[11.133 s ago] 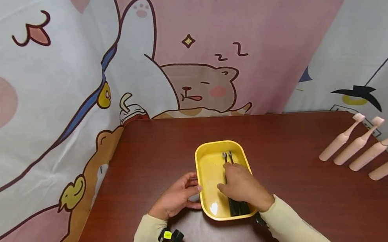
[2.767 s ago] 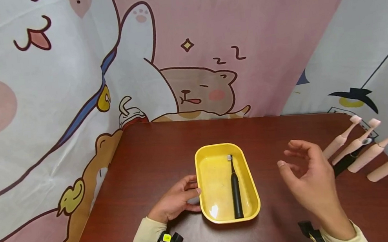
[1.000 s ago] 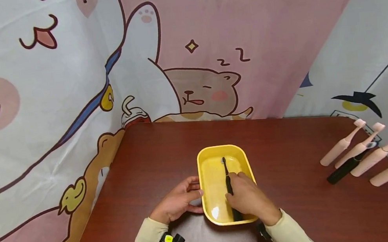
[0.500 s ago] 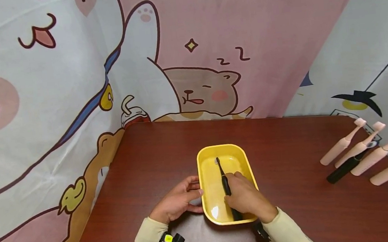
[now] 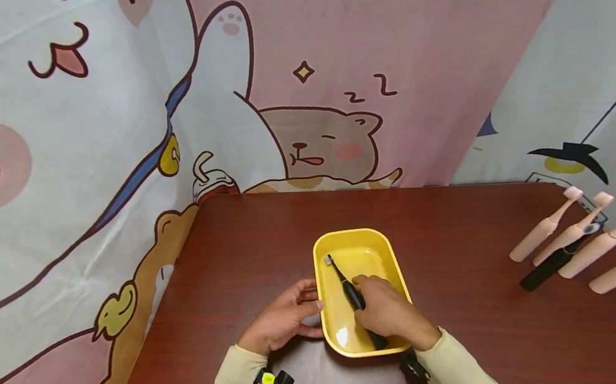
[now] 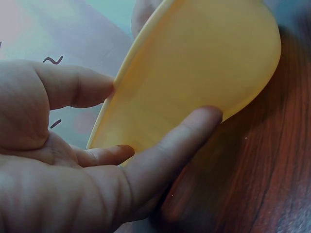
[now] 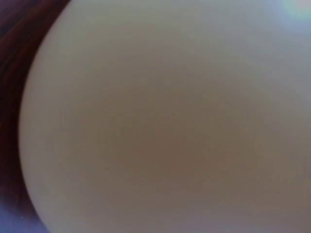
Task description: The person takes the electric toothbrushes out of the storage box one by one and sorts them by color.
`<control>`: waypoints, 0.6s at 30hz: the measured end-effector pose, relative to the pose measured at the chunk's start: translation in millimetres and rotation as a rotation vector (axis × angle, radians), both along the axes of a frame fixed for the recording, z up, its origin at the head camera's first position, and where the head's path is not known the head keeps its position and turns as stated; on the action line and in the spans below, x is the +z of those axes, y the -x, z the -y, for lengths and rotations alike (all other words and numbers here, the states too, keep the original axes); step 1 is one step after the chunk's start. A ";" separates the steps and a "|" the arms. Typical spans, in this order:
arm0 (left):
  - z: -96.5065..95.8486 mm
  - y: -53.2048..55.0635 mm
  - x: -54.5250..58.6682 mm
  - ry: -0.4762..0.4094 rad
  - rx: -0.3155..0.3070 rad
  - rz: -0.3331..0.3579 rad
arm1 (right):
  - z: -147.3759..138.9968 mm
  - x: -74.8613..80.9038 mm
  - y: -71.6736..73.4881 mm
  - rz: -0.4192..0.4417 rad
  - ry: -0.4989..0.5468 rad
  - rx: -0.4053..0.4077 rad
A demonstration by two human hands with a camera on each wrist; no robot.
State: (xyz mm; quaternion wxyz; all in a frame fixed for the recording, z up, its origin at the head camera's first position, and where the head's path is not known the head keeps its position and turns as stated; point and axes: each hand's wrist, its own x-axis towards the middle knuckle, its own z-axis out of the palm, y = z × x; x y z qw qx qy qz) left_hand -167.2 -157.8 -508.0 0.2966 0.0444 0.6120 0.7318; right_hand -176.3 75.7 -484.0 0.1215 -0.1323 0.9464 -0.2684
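A black electric toothbrush [image 5: 354, 296] lies slanted inside the yellow tray [image 5: 349, 233], its white-bristled head near the tray's left wall and its base at the lower right. My right hand [image 5: 386, 309] reaches over the tray's right side and pinches the toothbrush's handle between thumb and fingers. Outside the left wall, my left hand [image 5: 280, 317] touches the tray with fairly straight fingers. In the left wrist view, the thumb tip meets the rim and a finger [image 6: 175, 148] lies along the outer wall. A pale, blurred curved surface fills most of the right wrist view.
On the right of the brown table [image 5: 459, 232], several pink electric toothbrushes [image 5: 587, 253] lie in a slanted row. Another black electric toothbrush [image 5: 549, 268] lies among them. A cartoon-printed cloth [image 5: 410, 37] hangs behind and along the left of the table.
One of two black toothbrushes went from the tray to the pink row. Lately, my right hand gripped the other, and its head swung left from upright to slanted. My left hand stayed.
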 end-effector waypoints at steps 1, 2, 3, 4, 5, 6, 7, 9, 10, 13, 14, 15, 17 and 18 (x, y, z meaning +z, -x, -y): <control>0.0 0.0 0.0 -0.001 0.000 -0.001 | -0.1 -0.3 0.7 0.007 0.010 -0.003; 0.1 0.0 0.0 -0.001 0.000 -0.001 | -0.3 -0.9 1.5 0.016 0.021 -0.005; 0.2 0.1 -0.2 -0.002 -0.001 -0.001 | -0.5 -1.4 2.3 0.024 0.029 -0.007; 0.2 0.1 -0.5 -0.003 -0.001 -0.001 | -0.8 -2.0 3.1 0.035 0.039 -0.010; 0.3 0.2 -0.8 -0.005 -0.002 -0.001 | -1.1 -2.2 3.7 0.047 0.052 -0.012; 0.4 0.3 -1.1 -0.007 -0.003 -0.001 | -1.3 -2.4 4.4 0.058 0.064 -0.014; 0.4 0.4 -1.3 -0.010 -0.004 0.000 | -1.5 -2.8 5.0 0.068 0.077 -0.015; 0.6 0.6 -1.9 -0.013 -0.005 0.000 | -1.9 -3.0 6.1 0.090 0.101 -0.018; 0.6 0.7 -2.0 -0.015 -0.005 -0.001 | -2.1 -3.0 6.5 0.104 0.116 -0.022; 0.8 1.0 -2.4 -0.018 -0.006 -0.002 | -2.6 -2.6 7.2 0.134 0.159 -0.041; 0.8 1.1 -2.5 -0.018 -0.006 -0.002 | -2.7 -2.3 7.3 0.143 0.173 -0.048; 0.7 1.1 -2.4 -0.019 -0.006 -0.001 | -2.9 -2.2 7.3 0.149 0.187 -0.054; 0.6 1.1 -2.5 -0.022 -0.006 0.003 | -3.4 -1.5 7.1 0.155 0.212 -0.064; 0.5 1.1 -2.6 -0.022 -0.005 0.004 | -3.8 -1.4 6.9 0.155 0.223 -0.066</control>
